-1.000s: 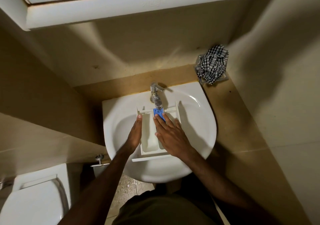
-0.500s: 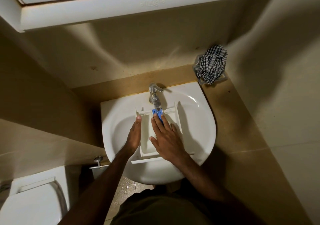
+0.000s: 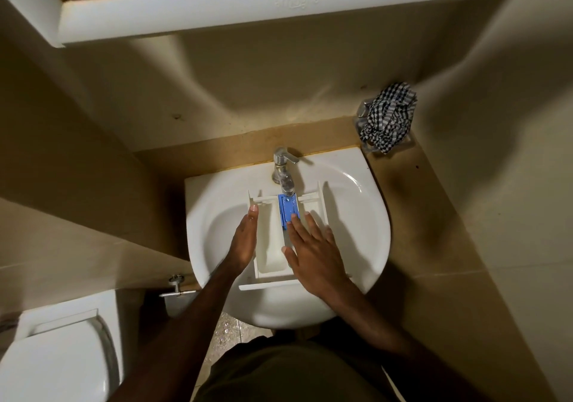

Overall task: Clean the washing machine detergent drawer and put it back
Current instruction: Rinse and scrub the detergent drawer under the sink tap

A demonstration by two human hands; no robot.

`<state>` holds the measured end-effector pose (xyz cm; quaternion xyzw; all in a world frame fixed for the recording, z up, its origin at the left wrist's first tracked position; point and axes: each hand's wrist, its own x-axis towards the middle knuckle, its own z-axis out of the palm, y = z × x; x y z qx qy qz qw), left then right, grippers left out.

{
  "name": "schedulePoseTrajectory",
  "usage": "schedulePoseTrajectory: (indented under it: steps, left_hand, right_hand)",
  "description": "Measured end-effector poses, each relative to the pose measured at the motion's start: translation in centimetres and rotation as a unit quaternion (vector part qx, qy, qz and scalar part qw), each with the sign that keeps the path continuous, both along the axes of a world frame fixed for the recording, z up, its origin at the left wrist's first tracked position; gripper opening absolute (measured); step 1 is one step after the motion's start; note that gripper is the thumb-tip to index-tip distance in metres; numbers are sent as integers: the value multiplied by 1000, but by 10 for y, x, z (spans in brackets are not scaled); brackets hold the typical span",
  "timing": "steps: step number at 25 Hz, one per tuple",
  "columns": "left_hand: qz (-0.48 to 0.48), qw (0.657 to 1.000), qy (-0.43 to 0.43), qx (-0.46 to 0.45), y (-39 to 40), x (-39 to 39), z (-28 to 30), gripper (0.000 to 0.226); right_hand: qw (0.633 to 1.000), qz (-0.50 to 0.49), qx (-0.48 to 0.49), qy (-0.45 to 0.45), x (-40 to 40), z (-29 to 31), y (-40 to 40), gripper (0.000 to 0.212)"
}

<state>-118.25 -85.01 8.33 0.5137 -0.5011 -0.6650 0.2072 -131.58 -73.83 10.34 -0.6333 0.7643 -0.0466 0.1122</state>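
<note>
**Drawer being washed in the sink**

Head view: the drawer (image 3: 279, 240) is laid in the white sink (image 3: 366, 215), right under the tap (image 3: 283, 169). Its front panel is pointed toward the person. A blue piece (image 3: 287, 211) is set in its middle slot. The left hand (image 3: 245, 240) is pressed flat against the drawer's left wall, fingers straight, nothing gripped. The right hand (image 3: 313, 253) is laid flat on top of the drawer, fingers spread and straight, tips on the blue piece. Nothing is gripped by it either. Water from the tap cannot be made out. A checked cloth (image 3: 387, 116) is left on the counter, well apart from the sink.

The drawer is probably light, hard plastic. When wet, it may be slippery. It is best held by both long side walls, or by the front panel. The thin walls should not be squeezed hard.
</note>
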Motion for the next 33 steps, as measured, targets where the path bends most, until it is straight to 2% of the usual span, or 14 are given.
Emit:
schedulePoseTrajectory:
  steps: [2, 4, 7, 10, 12, 15, 18, 21, 24, 30, 33]
  left_hand:
    - [6, 1000, 5, 6, 0, 1, -7, 48]
    - [16, 1000, 4, 7, 0, 1, -11, 47]
    - [23, 1000, -5, 4, -1, -1, -14, 50]
    - [19, 1000, -12, 2, -1, -1, -17, 53]
    - [23, 1000, -17, -2, 0, -3, -17, 49]
    - [57, 998, -27, 6, 2, -7, -13, 45]
    - [59, 997, -44, -10, 3, -6, -12, 45]
    - [47, 998, -46, -18, 4, -5, -13, 42]
    - [46, 997, -53, -27, 5, -7, -4, 39]
    - [63, 996, -57, -29, 4, -8, -10, 46]
    - [65, 995, -64, -31, 5, -7, -8, 45]
  right_hand:
    - [1000, -5, 6, -28, 7, 6, 20, 49]
    - [993, -30, 79, -77, 15, 10, 20, 47]
    - [967, -102, 158, -170, 25, 6, -4, 54]
    - [929, -193, 111, -295, 37, 4, -24, 71]
    - [934, -203, 121, -269, 42, 2, -26, 68]
    - [942, -172, 206, -200, 41, 6, -12, 58]
    - [933, -168, 260, -185, 43, 13, -7, 62]
    - [923, -233, 189, -239, 57, 15, -25, 66]
    - [923, -269, 133, -239, 64, 13, -34, 69]
    - [950, -192, 205, -136, 56, 16, -5, 56]
    - [947, -201, 193, -159, 56, 18, -9, 55]
